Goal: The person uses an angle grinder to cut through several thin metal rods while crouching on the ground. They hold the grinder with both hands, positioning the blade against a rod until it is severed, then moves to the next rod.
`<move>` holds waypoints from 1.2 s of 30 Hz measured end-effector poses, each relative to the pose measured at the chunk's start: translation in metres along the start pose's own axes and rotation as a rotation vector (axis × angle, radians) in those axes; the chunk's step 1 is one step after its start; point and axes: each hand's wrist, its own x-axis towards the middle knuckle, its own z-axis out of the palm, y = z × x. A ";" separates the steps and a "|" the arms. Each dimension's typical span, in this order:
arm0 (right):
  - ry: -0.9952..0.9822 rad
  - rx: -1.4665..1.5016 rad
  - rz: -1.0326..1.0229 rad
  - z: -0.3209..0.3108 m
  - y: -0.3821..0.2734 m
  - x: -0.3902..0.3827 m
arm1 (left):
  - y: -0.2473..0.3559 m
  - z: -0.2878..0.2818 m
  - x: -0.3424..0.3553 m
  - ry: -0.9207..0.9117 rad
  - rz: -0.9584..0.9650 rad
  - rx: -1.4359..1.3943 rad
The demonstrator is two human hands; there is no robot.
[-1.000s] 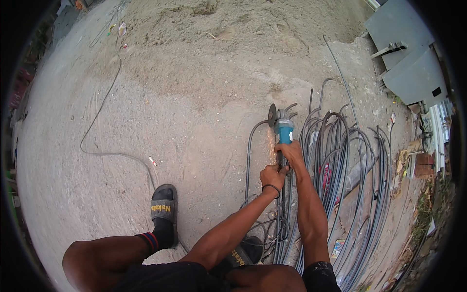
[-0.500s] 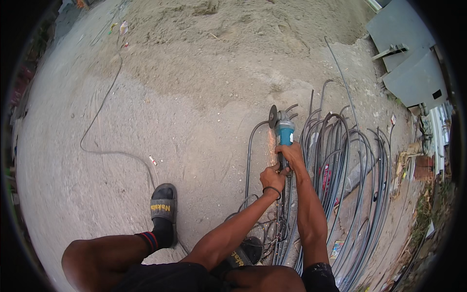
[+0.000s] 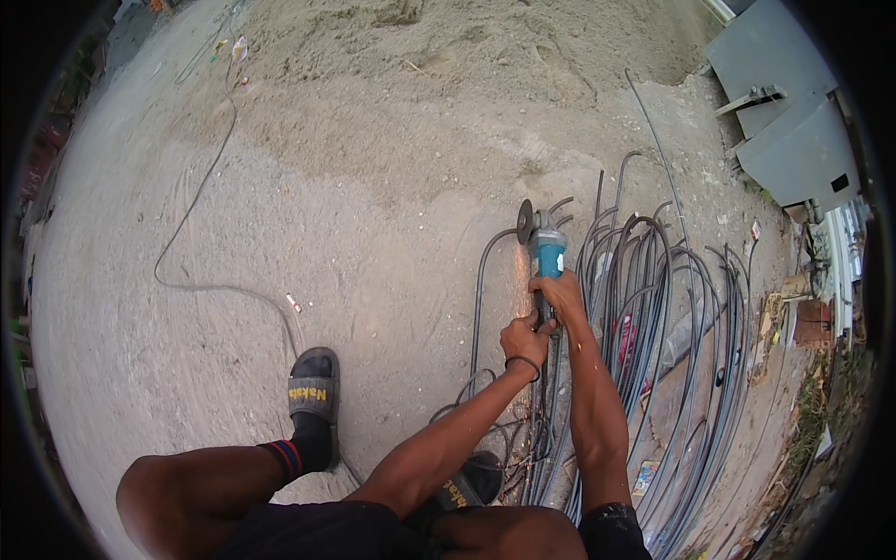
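Observation:
An angle grinder (image 3: 548, 259) with a teal body points away from me. Its thin, dark disc (image 3: 525, 222) stands upright against a bent steel rod (image 3: 480, 294), and orange sparks (image 3: 523, 280) stream back toward me. Wrapped round the grinder's body just behind the teal part is my right hand (image 3: 562, 297). My left hand (image 3: 525, 342), with a dark band on the wrist, is closed at the grinder's dark rear end, close below the right hand. What its curled fingers cover is partly hidden. Dark rods (image 3: 543, 401) run beneath both hands.
Many bent steel rods (image 3: 644, 308) lie heaped to the right. A cable (image 3: 191, 210) winds over the sandy ground on the left. My sandalled foot (image 3: 315, 397) rests left of the rods; my other sandal (image 3: 467, 485) is among them. Grey metal panels (image 3: 779, 103) stand far right.
Both hands and the grinder stay almost in place. The stream of sparks looks a little wider and brighter, and the view has shifted very slightly.

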 end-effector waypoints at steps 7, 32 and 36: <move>-0.017 0.012 -0.006 -0.006 -0.003 -0.005 | 0.001 0.001 0.000 -0.029 -0.018 -0.005; -0.025 -0.002 0.012 -0.001 -0.001 0.000 | -0.007 0.005 0.002 0.028 0.021 -0.014; 0.020 -0.008 0.015 0.000 0.003 0.002 | -0.006 0.005 0.003 0.004 0.018 -0.025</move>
